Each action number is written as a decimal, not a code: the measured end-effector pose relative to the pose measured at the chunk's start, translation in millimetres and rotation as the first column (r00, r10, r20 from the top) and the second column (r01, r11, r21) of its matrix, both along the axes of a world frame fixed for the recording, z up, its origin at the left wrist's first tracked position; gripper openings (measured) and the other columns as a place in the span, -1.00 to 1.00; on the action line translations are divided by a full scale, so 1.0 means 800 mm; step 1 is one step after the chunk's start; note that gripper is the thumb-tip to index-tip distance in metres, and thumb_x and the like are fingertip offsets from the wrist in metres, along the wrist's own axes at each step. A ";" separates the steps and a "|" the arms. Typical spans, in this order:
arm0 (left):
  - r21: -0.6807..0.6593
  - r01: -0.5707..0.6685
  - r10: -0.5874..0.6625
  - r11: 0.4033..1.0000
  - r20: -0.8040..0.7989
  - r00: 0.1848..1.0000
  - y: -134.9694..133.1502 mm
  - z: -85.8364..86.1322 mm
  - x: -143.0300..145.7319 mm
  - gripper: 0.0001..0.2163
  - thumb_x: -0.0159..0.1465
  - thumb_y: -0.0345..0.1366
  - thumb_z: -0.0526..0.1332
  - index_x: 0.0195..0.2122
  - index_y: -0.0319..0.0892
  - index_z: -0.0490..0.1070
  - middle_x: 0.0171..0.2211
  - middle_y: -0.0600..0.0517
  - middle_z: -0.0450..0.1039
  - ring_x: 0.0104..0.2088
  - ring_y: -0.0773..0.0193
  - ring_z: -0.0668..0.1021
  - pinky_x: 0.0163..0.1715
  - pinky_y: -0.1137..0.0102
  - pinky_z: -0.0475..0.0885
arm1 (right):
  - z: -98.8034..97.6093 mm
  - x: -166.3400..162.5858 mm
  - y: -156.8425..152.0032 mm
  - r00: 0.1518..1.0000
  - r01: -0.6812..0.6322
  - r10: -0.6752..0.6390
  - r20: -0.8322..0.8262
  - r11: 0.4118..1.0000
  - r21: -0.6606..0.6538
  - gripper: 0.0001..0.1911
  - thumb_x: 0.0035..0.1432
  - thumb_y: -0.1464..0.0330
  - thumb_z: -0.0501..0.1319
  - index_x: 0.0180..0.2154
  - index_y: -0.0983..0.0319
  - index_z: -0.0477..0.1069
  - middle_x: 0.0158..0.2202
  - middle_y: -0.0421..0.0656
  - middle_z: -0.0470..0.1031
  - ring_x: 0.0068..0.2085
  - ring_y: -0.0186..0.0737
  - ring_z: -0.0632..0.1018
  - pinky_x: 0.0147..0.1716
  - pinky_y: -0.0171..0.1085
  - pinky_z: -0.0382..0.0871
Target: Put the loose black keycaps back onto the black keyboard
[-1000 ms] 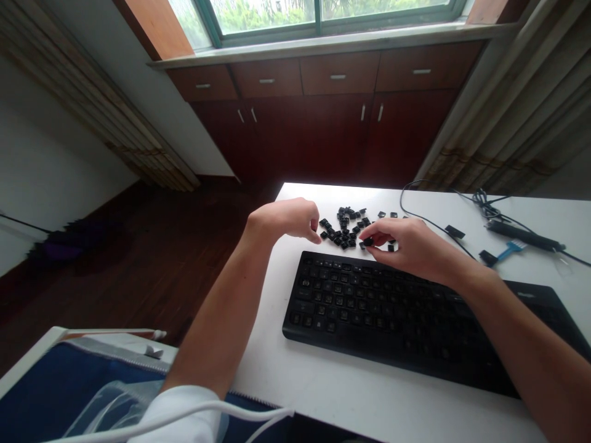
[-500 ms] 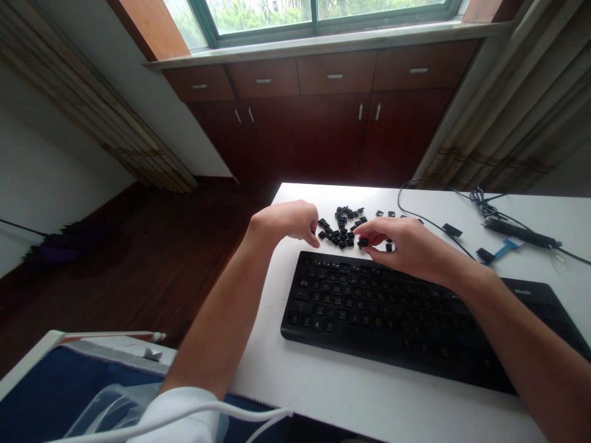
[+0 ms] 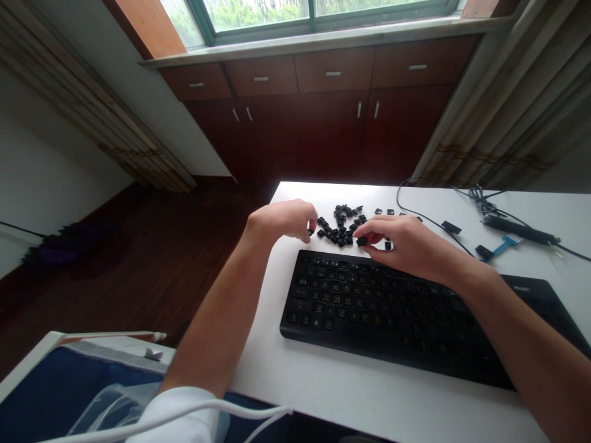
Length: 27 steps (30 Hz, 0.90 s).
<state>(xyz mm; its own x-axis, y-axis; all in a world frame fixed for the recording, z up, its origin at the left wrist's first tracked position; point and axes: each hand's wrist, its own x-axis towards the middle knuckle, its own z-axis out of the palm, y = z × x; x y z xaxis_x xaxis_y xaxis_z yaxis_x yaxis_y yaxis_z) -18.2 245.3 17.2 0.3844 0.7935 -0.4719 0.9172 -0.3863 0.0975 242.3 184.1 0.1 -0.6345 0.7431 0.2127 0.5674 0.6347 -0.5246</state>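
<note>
Above the white table [image 3: 268, 344], my left hand [image 3: 292, 218] pinches a small black keycap [image 3: 310, 232], mostly hidden by the fingers. My right hand [image 3: 397, 241] grips another keycap, black and larger in view [image 3: 362, 242], between thumb and fingertips. Between the hands lies a loose pile of black keycaps [image 3: 340, 234]. Nearer to me is a black keyboard [image 3: 351, 307], lying flat with many of its keycaps off; my right forearm crosses over its right part.
On the right lie a blue brush [image 3: 503, 247], a black bar-shaped thing [image 3: 521, 230] and a coiled black cable [image 3: 480, 198]. A few keycaps [image 3: 451, 227] sit apart from the pile. Wooden cabinets [image 3: 332, 129] stand beyond the table, and a blue bag-like thing [image 3: 41, 394] is at lower left.
My left hand has turned slightly, so the keycap in its fingertips shows more. My right hand stays nearly in place with its keycap. The view has shifted a little.
</note>
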 end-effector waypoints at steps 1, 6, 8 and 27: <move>0.001 0.003 -0.003 1.000 0.006 1.000 0.001 -0.001 -0.001 -0.68 0.07 -0.17 0.37 -0.14 -0.11 0.59 -0.17 -0.04 0.60 -0.33 0.24 0.54 -0.41 0.45 0.30 | 0.000 0.000 0.000 1.000 -0.004 0.004 0.002 1.000 0.000 -0.72 0.15 0.44 0.26 -0.08 0.19 0.57 -0.19 -0.11 0.62 -0.25 -0.20 0.62 -0.22 -0.22 0.52; 0.010 0.027 -0.028 1.000 0.022 0.999 0.002 -0.004 -0.002 -0.70 0.05 -0.23 0.36 -0.17 -0.12 0.59 -0.21 -0.03 0.60 -0.35 0.26 0.53 -0.43 0.45 0.28 | 0.000 0.000 0.000 1.000 -0.008 0.008 0.018 1.000 -0.002 -0.71 0.16 0.44 0.25 -0.07 0.19 0.57 -0.18 -0.12 0.61 -0.25 -0.21 0.62 -0.21 -0.23 0.51; 0.015 0.027 -0.027 1.000 0.019 0.999 0.002 -0.003 -0.002 -0.71 0.05 -0.23 0.35 -0.17 -0.11 0.60 -0.22 -0.02 0.60 -0.36 0.27 0.52 -0.43 0.45 0.28 | 0.000 0.001 0.001 1.000 -0.017 0.017 0.015 1.000 -0.001 -0.71 0.16 0.44 0.25 -0.06 0.19 0.57 -0.18 -0.12 0.61 -0.25 -0.20 0.62 -0.21 -0.22 0.51; 0.058 0.200 -0.208 0.978 0.246 0.947 -0.005 0.006 0.025 -0.67 0.28 0.04 0.16 -0.32 -0.05 0.59 -0.43 0.01 0.54 -0.48 0.24 0.45 -0.41 0.33 0.25 | 0.052 0.092 -0.023 0.980 0.192 -0.187 -0.068 0.978 0.084 -0.72 0.22 0.31 0.27 -0.03 0.13 0.59 -0.09 -0.14 0.61 -0.19 -0.18 0.62 -0.14 -0.22 0.54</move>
<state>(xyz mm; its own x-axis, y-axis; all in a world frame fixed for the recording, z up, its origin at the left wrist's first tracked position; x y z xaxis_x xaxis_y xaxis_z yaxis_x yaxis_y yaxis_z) 2.1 241.4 22.1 0.6419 0.6986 -0.3160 0.7663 -0.5692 0.2981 315.8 165.6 41.5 -0.4685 0.8247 0.3168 0.6513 0.5647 -0.5069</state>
